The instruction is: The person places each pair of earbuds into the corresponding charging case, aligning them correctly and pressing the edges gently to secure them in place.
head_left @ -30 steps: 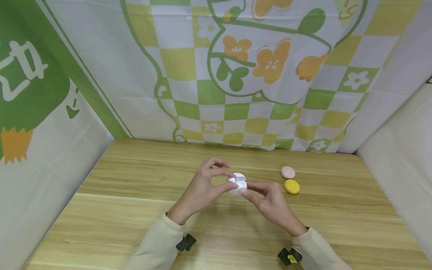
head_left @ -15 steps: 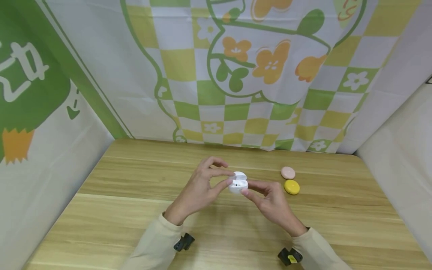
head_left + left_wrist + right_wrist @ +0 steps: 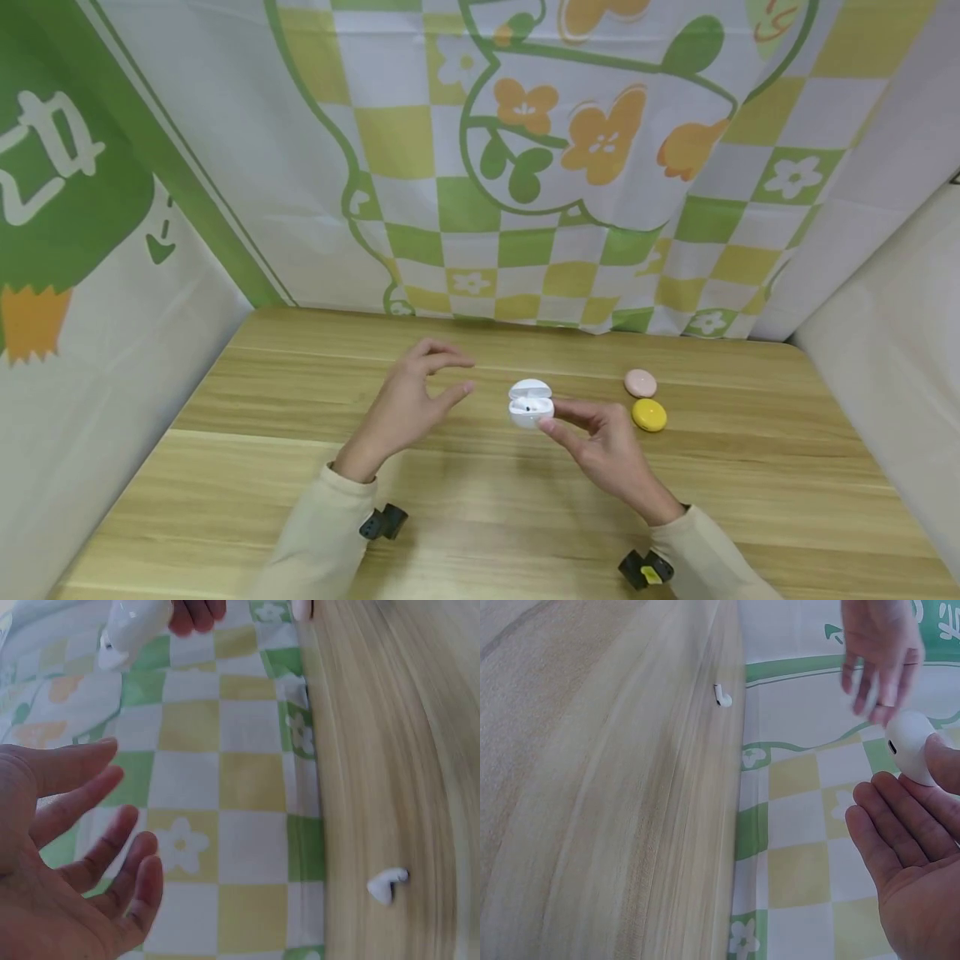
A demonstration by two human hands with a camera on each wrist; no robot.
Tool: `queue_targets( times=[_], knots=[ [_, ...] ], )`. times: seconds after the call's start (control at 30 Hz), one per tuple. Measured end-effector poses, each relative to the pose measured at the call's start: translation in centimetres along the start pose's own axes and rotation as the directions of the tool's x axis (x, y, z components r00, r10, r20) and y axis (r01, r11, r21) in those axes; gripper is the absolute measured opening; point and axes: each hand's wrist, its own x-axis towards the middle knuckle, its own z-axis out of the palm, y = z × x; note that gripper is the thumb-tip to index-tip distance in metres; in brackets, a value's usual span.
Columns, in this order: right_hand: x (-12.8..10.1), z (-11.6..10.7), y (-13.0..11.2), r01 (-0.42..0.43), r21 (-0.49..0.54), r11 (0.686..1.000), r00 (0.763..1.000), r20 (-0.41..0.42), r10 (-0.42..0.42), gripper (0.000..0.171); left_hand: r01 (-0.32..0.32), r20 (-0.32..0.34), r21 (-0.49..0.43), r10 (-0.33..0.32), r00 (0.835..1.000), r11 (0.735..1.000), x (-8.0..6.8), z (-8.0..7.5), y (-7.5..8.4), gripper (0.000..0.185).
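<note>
My right hand [image 3: 551, 414] pinches a small white earbud case [image 3: 531, 405] above the middle of the wooden table [image 3: 300, 467], with the case's lid up. My left hand [image 3: 457, 375] hovers to the left of the case with relaxed fingers, holding nothing. The left wrist view shows the left hand's fingers [image 3: 112, 847] spread and the case [image 3: 135, 622] far ahead. In the right wrist view the case [image 3: 911, 746] rests on my fingertips [image 3: 885, 810]. A loose white earbud [image 3: 386, 885] lies on the table near the cloth backdrop, and the same earbud [image 3: 721, 695] shows in the right wrist view.
A pink round case [image 3: 640, 383] and a yellow round case [image 3: 648, 415] lie on the table right of my hands. A green, yellow and white checked cloth [image 3: 525, 208] hangs behind the table, and white panels stand at both sides.
My left hand has let go of the white case and drawn back to the left with its fingers loosened. The right hand keeps hold of the case in about the same place.
</note>
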Motion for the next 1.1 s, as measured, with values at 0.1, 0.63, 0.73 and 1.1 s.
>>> queue_targets(
  times=[0.1,0.63,0.73,1.1],
  knots=[
    [0.0,-0.1,0.1,-0.012,-0.002,1.0,1.0,-0.001,0.012,0.022,0.082,0.015,0.09,-0.084,0.996,0.992,-0.2,-0.4,-1.3,0.031],
    [-0.3,-0.1,0.4,-0.016,0.008,1.0,1.0,0.0,0.016,0.023,0.32,0.127,0.445,-0.412,0.902,0.836,-0.5,1.6,-5.7,0.046],
    [-0.4,0.0,0.4,-0.017,0.01,1.0,1.0,0.002,0.017,0.023,0.317,0.119,0.453,-0.409,0.905,0.833,-0.4,1.9,-6.0,0.041],
    [-0.3,0.0,0.6,-0.012,-0.009,1.0,1.0,0.0,0.012,0.023,0.309,0.105,0.451,-0.394,0.913,0.837,-0.3,2.1,-6.4,0.012]
  ],
)
